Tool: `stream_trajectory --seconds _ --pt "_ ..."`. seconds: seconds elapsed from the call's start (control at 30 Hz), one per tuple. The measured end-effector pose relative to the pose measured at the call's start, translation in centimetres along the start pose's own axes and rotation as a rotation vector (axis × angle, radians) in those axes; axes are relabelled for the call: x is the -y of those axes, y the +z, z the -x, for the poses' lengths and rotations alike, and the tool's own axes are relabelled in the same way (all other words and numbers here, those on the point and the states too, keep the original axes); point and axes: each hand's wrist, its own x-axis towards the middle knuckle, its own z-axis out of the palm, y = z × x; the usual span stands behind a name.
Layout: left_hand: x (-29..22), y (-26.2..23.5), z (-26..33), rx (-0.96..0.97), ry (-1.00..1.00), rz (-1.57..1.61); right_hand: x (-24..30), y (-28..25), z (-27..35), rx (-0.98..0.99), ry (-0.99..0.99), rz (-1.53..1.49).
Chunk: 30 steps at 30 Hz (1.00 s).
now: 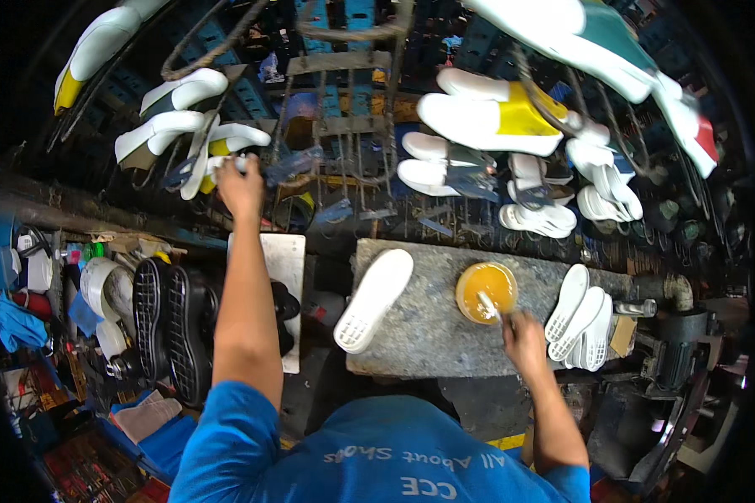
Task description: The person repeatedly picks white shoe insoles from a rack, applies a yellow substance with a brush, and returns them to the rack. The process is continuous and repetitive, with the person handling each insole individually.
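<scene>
My left hand (pixel 242 186) is raised to the hanging rack at the upper left, its fingers curled beside a white and yellow shoe part (pixel 213 172). What lies between those fingers is too small to make out. At the right of the bench, my right hand (pixel 524 339) grips a brush (pixel 488 303). The brush's pale head dips into a round bowl of amber liquid (pixel 500 283). A white shoe sole (pixel 373 300) lies alone on the bench, left of the bowl. Several more white soles (pixel 580 314) lean together to the right of my right hand.
The grey stone-like bench (pixel 428 344) spans the middle. White shoes with coloured panels (pixel 499 117) hang on the metal rack ahead. Black-soled shoes (pixel 169 327) stand at the left beside a white board (pixel 285 251). A motor-like machine (pixel 678 348) is at the far right.
</scene>
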Motion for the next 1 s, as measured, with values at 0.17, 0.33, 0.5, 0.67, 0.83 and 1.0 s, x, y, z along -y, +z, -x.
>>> stream_trajectory --seconds 0.17,0.33,0.5,0.67,0.83,1.0 --pt "-10.7 -10.8 24.5 0.795 0.035 0.259 -1.7 -0.2 -7.9 0.478 -0.111 0.5" --pt "-13.0 -15.6 31.9 0.972 0.166 -0.209 -4.7 -6.0 -5.4 0.236 -0.254 0.266" --pt "-13.4 -14.8 32.9 0.779 0.258 -0.248 -8.6 -0.6 2.4 0.256 -0.206 0.271" --pt "-14.8 -17.0 30.3 0.897 -0.219 0.104 -11.2 0.2 4.3 -0.484 -0.03 -0.342" --pt "-19.3 -23.1 34.4 0.873 -0.55 1.267 -9.8 -0.2 10.7 0.445 0.065 -0.771" --pt "-24.7 -24.3 41.1 1.012 -0.637 1.552 -5.0 -3.4 11.6 0.199 0.051 -1.243"
